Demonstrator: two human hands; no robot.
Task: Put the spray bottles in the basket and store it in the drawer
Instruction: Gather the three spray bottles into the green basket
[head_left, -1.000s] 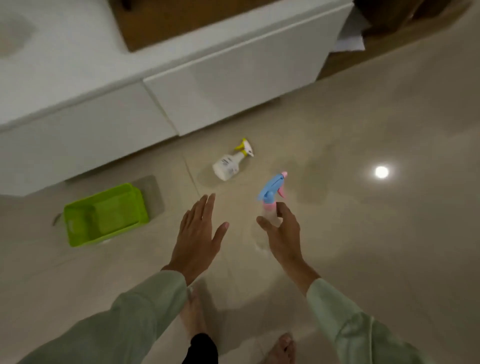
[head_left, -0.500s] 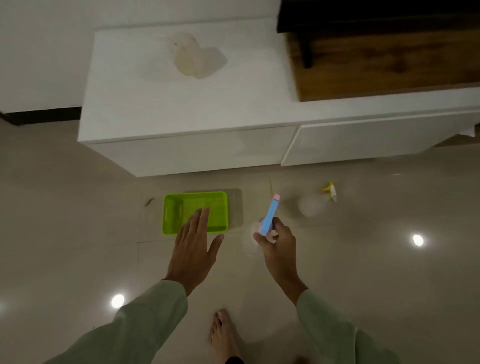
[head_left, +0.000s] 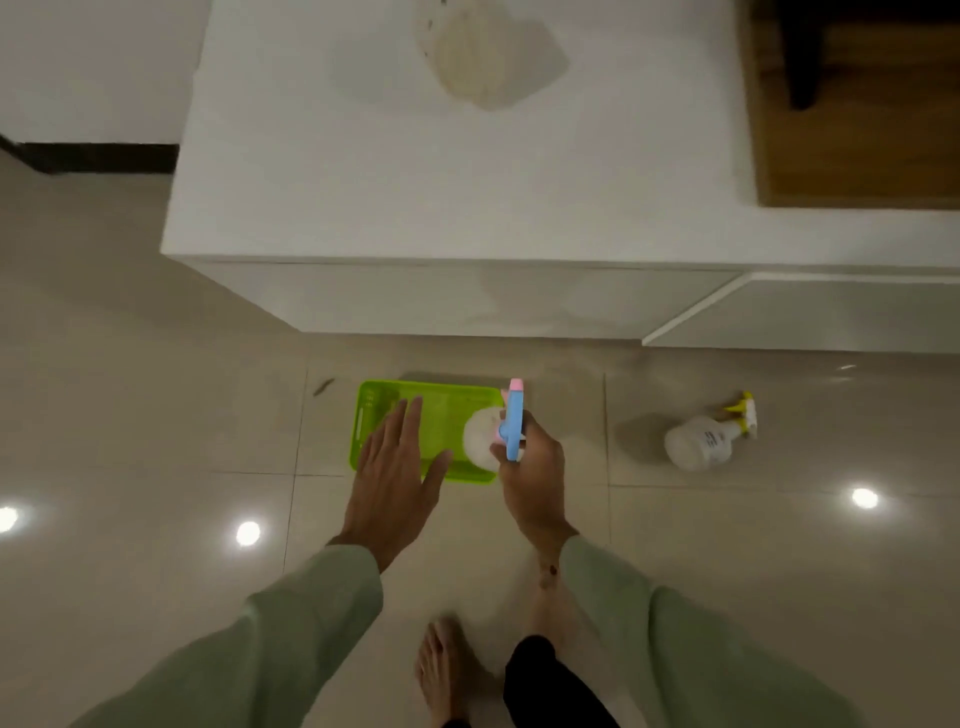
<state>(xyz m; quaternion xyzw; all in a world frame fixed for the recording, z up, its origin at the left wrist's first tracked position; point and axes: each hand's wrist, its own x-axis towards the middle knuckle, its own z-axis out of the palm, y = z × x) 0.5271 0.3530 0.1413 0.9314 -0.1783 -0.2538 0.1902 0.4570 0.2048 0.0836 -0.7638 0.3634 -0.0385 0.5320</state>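
Note:
A bright green basket sits on the floor just in front of the white cabinet. My right hand is shut on a clear spray bottle with a blue and pink trigger head, held over the basket's right end. My left hand hovers flat and open over the basket's left half, holding nothing. A second spray bottle, white with a yellow trigger, lies on its side on the floor to the right of the basket.
The low white cabinet has closed drawer fronts facing me, the right front standing further out. A wooden piece rests on top at the right. My bare feet stand on the glossy tiled floor below my hands.
My right hand has carried the blue and pink bottle left, from beside the basket to over its right end. My view has moved closer to the basket. The left hand stays spread over it.

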